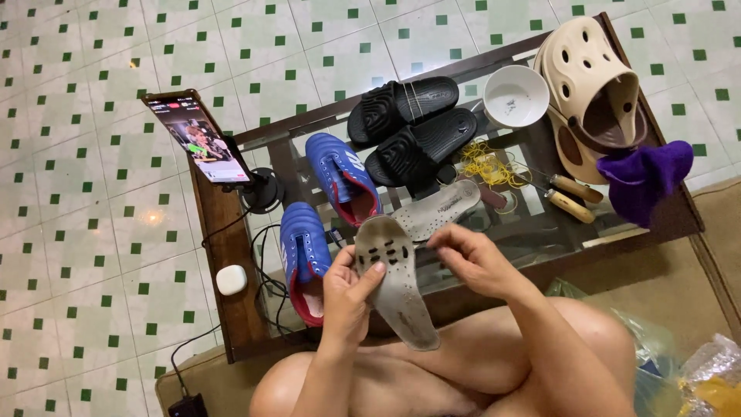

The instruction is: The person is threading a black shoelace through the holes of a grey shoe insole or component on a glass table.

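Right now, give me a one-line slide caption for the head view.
Both hands, left and right, hold a grey insole above a glass table beside blue shoes.

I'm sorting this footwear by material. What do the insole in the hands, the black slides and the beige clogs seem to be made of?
Insole: likely foam with a matte, worn grey fabric face; it flexes in the left hand and right hand and has punched holes.
Black slides: apparently moulded rubber or foam, matte, with ribbed straps.
Beige clogs: probably moulded foam resin, smooth, one-piece with vent holes.
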